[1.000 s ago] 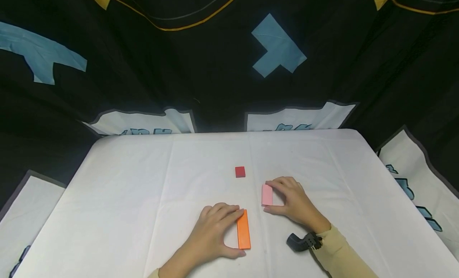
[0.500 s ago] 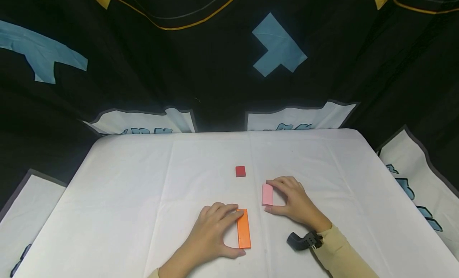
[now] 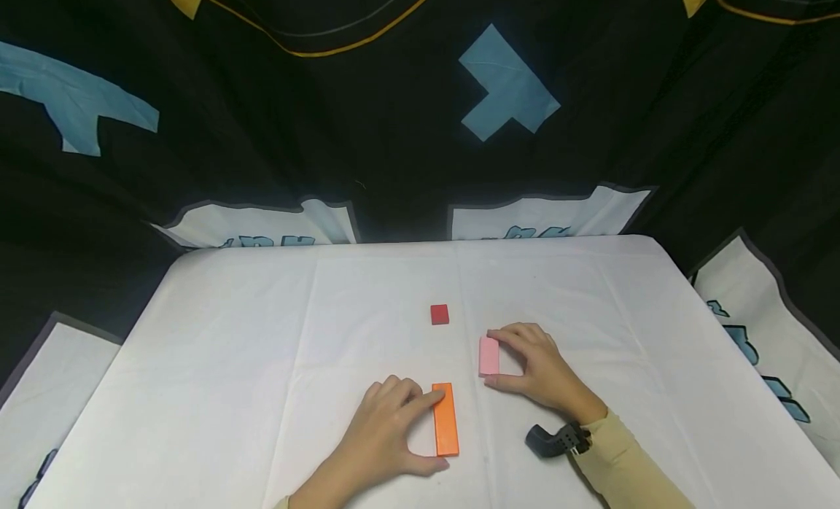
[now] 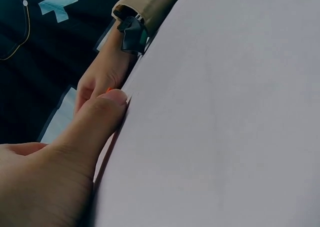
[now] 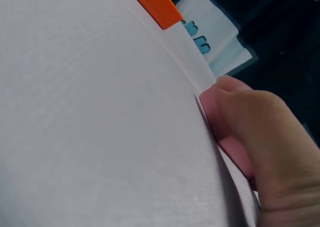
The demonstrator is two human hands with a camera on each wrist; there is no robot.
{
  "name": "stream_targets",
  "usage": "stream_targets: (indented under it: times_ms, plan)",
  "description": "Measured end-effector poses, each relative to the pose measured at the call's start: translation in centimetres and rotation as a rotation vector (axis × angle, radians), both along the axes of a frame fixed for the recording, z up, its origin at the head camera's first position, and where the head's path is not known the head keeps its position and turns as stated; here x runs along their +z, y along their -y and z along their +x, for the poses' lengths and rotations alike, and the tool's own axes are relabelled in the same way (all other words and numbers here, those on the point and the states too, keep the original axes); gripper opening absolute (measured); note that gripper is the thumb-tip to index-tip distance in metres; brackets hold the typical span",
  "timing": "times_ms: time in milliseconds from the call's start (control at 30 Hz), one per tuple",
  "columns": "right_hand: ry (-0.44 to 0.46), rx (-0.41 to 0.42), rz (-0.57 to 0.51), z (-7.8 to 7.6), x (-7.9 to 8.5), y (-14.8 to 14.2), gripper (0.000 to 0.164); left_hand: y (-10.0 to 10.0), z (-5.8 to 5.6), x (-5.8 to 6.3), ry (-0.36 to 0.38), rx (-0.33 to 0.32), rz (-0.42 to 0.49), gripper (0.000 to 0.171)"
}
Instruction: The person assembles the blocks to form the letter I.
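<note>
In the head view my left hand (image 3: pixel 387 436) holds a long orange block (image 3: pixel 445 420) by its two ends, the thumb at the near end and the index finger at the far end. To the right, my right hand (image 3: pixel 541 370) pinches a shorter pink block (image 3: pixel 488 356) between thumb and fingers. The right wrist view shows the thumb pressed to the end of the pink block (image 5: pixel 220 118), low on the cloth. Only a sliver of orange shows past the left thumb (image 4: pixel 112 99) in the left wrist view. A small red square block (image 3: pixel 440 314) lies farther back.
A creased white cloth covers the table (image 3: pixel 216 363). A black strap device (image 3: pixel 554 442) sits on the right wrist. Behind the table's far edge hangs a dark curtain (image 3: pixel 394 130) with blue and white patches.
The left hand's other fingers have drawn back from the far end of the orange block, leaving the index finger there. The right hand and all three blocks stay in place.
</note>
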State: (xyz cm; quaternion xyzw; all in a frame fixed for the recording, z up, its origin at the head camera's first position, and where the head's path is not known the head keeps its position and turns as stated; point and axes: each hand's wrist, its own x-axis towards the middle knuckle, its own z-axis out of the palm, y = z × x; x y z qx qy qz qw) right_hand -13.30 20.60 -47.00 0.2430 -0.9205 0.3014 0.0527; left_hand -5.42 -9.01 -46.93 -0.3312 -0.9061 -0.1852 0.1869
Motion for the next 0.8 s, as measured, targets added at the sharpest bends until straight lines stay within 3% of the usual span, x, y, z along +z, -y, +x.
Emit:
stream_targets:
  times_ms: [233, 800]
  plan:
    - [0.018, 0.009, -0.024, -0.1, -0.1, -0.1, 0.072, 0.0, 0.8, 0.4, 0.055, 0.005, -0.035, 0.078]
    - [0.067, 0.019, -0.051, -0.3, 0.0, -0.6, 0.071, 0.0, 1.1, 0.1, 0.003, -0.037, 0.022, 0.068]
